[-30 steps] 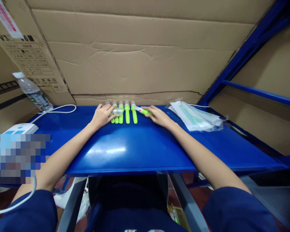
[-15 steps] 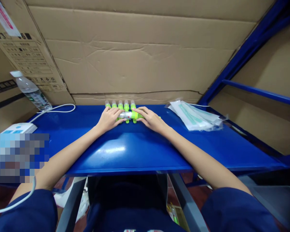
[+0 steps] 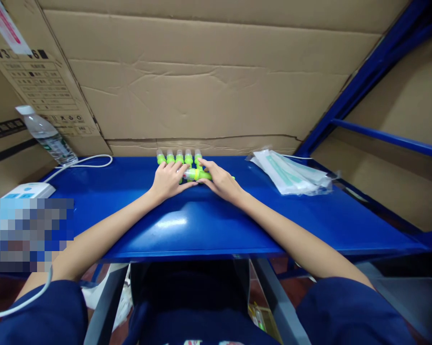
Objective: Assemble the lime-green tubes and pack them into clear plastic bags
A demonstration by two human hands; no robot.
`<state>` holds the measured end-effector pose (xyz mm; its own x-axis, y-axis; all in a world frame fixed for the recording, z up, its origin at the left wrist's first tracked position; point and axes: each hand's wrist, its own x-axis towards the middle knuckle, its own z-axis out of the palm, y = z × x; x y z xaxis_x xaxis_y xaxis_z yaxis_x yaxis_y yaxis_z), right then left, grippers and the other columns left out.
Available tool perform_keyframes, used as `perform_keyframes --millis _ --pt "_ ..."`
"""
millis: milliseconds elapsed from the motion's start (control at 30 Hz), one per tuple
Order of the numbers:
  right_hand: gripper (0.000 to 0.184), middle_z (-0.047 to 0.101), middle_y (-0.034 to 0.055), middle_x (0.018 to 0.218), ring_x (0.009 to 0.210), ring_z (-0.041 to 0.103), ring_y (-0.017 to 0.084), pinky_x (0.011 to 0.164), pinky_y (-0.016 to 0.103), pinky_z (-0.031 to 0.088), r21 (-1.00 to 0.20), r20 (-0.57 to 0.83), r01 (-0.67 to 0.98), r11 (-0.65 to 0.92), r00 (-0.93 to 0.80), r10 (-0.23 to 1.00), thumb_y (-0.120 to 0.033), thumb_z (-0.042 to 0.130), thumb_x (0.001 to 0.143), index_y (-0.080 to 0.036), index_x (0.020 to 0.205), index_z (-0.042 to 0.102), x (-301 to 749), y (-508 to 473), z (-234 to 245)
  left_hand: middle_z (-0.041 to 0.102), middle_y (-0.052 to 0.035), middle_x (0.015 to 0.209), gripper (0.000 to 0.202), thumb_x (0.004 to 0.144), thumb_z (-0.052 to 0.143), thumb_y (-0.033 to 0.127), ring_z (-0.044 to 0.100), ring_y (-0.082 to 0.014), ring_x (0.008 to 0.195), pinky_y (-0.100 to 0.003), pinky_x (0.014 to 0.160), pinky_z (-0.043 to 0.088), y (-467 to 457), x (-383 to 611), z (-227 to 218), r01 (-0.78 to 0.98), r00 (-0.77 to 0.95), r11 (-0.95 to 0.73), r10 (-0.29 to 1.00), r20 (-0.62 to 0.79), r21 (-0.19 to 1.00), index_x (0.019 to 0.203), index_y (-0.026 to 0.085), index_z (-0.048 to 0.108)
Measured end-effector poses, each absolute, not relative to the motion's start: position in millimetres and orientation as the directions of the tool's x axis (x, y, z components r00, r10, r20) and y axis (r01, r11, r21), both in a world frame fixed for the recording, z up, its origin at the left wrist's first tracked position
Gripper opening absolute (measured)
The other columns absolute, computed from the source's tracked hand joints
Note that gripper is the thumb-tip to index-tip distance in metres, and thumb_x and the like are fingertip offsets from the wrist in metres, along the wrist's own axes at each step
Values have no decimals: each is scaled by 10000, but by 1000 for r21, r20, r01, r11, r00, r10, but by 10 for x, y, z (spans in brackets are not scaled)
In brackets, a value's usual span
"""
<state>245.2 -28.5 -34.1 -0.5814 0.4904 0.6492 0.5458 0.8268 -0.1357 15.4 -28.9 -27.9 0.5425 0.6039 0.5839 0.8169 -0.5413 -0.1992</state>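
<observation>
A yellow-green tube with a clear end (image 3: 204, 176) lies sideways between my hands, just above the tabletop. My left hand (image 3: 166, 181) is closed around its clear end, fingers over the top and thumb stretched along the underside. My right hand (image 3: 222, 183) grips the green end, which pokes out a little past the palm. Directly behind stands a row of several similar green pieces with clear tops (image 3: 180, 155); my fingers hide their lower parts. The exact kind of these pieces cannot be made out.
Clear plastic packets with white and green contents (image 3: 289, 172) lie at the right on the blue table (image 3: 208, 225). A water bottle (image 3: 48, 136) leans at the left beside a white power strip (image 3: 32, 190) and its cable. Cardboard (image 3: 208, 96) walls the back.
The tube has shifted slightly left and toward me. My hands have come closer together, the left hand covering more of the clear end, with both thumbs now nearly meeting below it.
</observation>
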Motion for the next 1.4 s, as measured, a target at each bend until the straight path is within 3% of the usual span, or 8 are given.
perform_keyframes --millis 300,500,667,933,1133,1300,1400 --pt "564 564 129 1426 1189 652 278 978 442 558 -223 609 531 818 -579 542 -373 409 1039 -263 1569 254 2398 -292 -354 719 -135 954 586 914 441 721 659 -304 897 -395 768 375 -266 134 -240 828 528 -524 613 588 -197 1064 208 679" --pt "547 654 168 1299 1114 677 325 963 485 539 -177 592 637 751 -540 598 -431 601 958 -189 1429 463 2553 -193 -275 740 -117 888 563 895 503 711 679 -278 839 -378 735 384 -218 47 -213 873 447 -467 649 615 -142 943 187 704" --pt "532 711 142 1151 1022 704 295 885 433 559 -261 481 660 705 -544 687 -386 687 906 -174 1357 501 2737 -52 -292 756 -112 882 533 900 516 684 696 -266 812 -361 719 398 -123 -106 -214 911 348 -408 692 633 -55 890 184 701" --pt "267 714 116 1077 932 700 256 825 371 543 -306 497 655 691 -509 703 -236 590 940 -177 1200 573 2783 22 -338 769 -81 884 542 915 465 699 711 -257 787 -303 628 394 -86 -177 -211 939 207 -328 772 601 99 911 209 695" --pt "191 722 117 1027 903 687 255 792 338 503 -320 547 649 691 -469 694 -250 540 944 -178 1108 608 2788 27 -352 753 -90 1001 578 866 520 732 707 -258 882 -293 694 426 -118 -173 -197 942 248 -332 792 557 52 1043 198 654" --pt "182 703 96 874 780 657 236 727 320 455 -359 548 627 691 -458 700 -293 454 971 -181 1026 587 2761 -3 -331 734 -87 977 552 836 589 712 685 -255 914 -308 744 430 -111 -186 -197 926 314 -376 748 585 -17 1020 194 631" --pt "297 670 66 757 690 633 202 692 300 443 -458 516 574 679 -450 729 -405 390 1010 -199 868 551 2741 -29 -316 727 -99 975 516 856 593 677 674 -261 928 -322 754 420 -107 -194 -196 919 342 -391 725 598 -52 1009 185 628"
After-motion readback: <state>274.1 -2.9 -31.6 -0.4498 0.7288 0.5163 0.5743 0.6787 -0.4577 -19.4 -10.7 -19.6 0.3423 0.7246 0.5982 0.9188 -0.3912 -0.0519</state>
